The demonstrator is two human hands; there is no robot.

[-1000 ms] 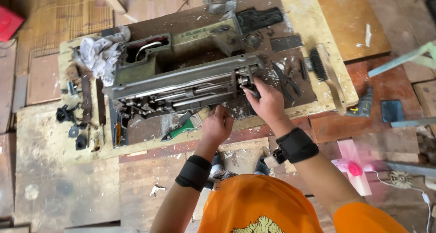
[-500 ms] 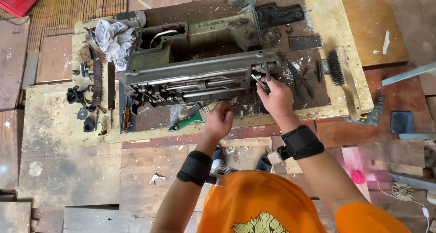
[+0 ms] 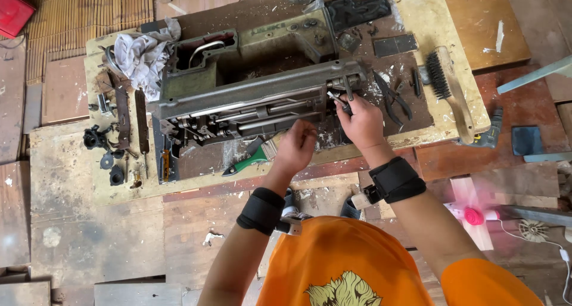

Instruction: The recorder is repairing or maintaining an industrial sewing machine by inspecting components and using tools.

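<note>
Two hands at olive sewing machine, right hand gripping small tool

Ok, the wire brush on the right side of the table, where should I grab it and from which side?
Take the wire brush by its bare wooden handle, the near end pointing toward the table's front edge. The bristles sit along the far half, on its left side, beside the pliers. Coming from the right or from above looks best: that side is open table, and the right hand is busy at the sewing machine.
</note>
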